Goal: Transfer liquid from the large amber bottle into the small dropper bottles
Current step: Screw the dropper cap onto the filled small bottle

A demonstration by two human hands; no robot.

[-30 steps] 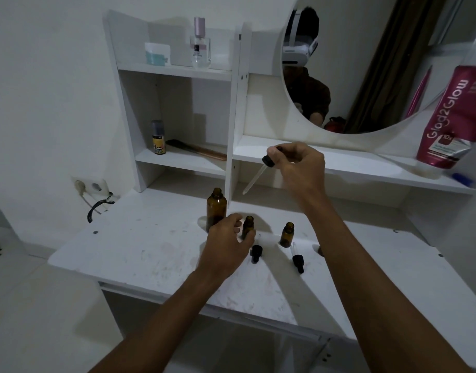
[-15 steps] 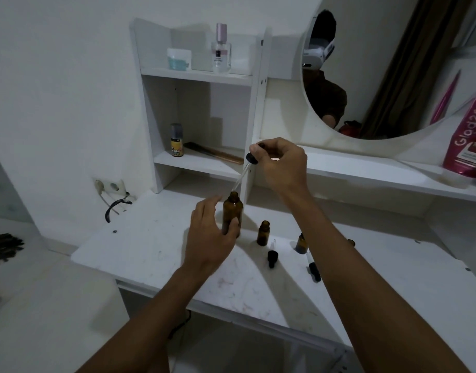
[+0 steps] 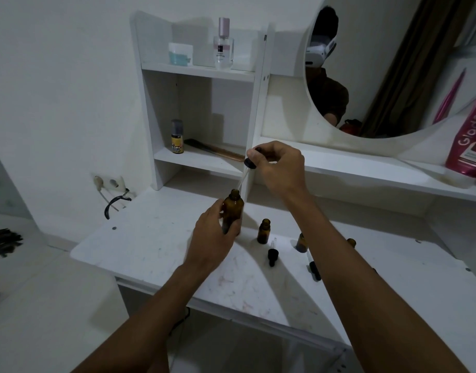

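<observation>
The large amber bottle (image 3: 233, 210) stands upright and uncapped on the white desk (image 3: 156, 246). My left hand (image 3: 214, 235) is wrapped around its lower body. My right hand (image 3: 281, 168) pinches the black bulb of a glass dropper (image 3: 246, 172), whose tube slants down with its tip at the bottle's mouth. A small open dropper bottle (image 3: 264, 231) stands just right of the large one. A second small bottle (image 3: 301, 242) is partly hidden behind my right forearm, and a third (image 3: 351, 242) peeks out beyond it. Two loose dropper caps (image 3: 272, 254) (image 3: 313, 269) lie on the desk.
A white shelf unit (image 3: 199, 71) holds a perfume bottle (image 3: 223, 47), a small jar (image 3: 180, 53), a little spray can (image 3: 177, 137) and a comb (image 3: 215, 150). A round mirror (image 3: 393, 63) and a pink tube (image 3: 468, 149) stand at the right. A wall socket with cable (image 3: 110, 184) is at the left.
My left hand left the small bottle and took hold of the large amber bottle. My right hand brought the dropper left and down, so its tip now meets the bottle's mouth.
</observation>
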